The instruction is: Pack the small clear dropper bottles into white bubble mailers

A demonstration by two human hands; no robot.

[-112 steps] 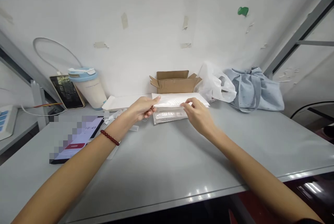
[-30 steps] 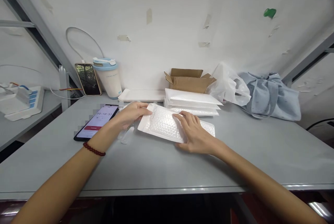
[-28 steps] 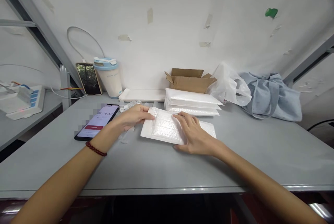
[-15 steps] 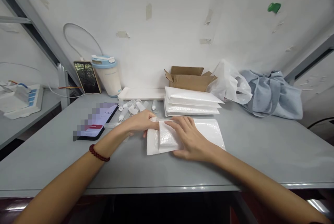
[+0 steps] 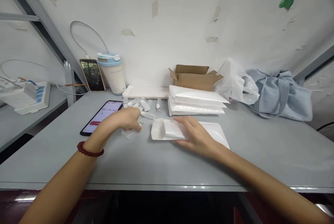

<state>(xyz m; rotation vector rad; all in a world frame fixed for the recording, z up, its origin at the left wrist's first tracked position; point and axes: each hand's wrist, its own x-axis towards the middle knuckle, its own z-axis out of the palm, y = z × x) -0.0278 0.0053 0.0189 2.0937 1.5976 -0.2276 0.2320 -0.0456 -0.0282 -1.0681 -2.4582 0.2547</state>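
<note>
A white bubble mailer (image 5: pixel 217 131) lies on the grey table, its flap end (image 5: pixel 158 130) opened out toward the left. My right hand (image 5: pixel 194 135) grips it across the middle, thumb on the near edge and fingers over the far one, squeezing it so it bulges. My left hand (image 5: pixel 130 117) is down among several small white and clear plastic pieces with loops (image 5: pixel 146 105). Its fingers are curled together and mostly hidden, so what they hold does not show. Some clear pieces (image 5: pixel 129 134) lie just beneath it.
Behind the mailer stand stacked bubble mailers (image 5: pixel 197 102), a cardboard box (image 5: pixel 197 79), a white plastic bag (image 5: pixel 238 83) and a blue cloth bag (image 5: pixel 284 95). Toward the left are a phone with a timer (image 5: pixel 100 116), a tumbler (image 5: pixel 113 76), a charging phone (image 5: pixel 93 76) and a power strip (image 5: pixel 39 95).
My left hand has left the mailer's flap end and moved left to the small plastic pieces. The right hand stays on the mailer, which now bulges more. The view has shifted slightly.
</note>
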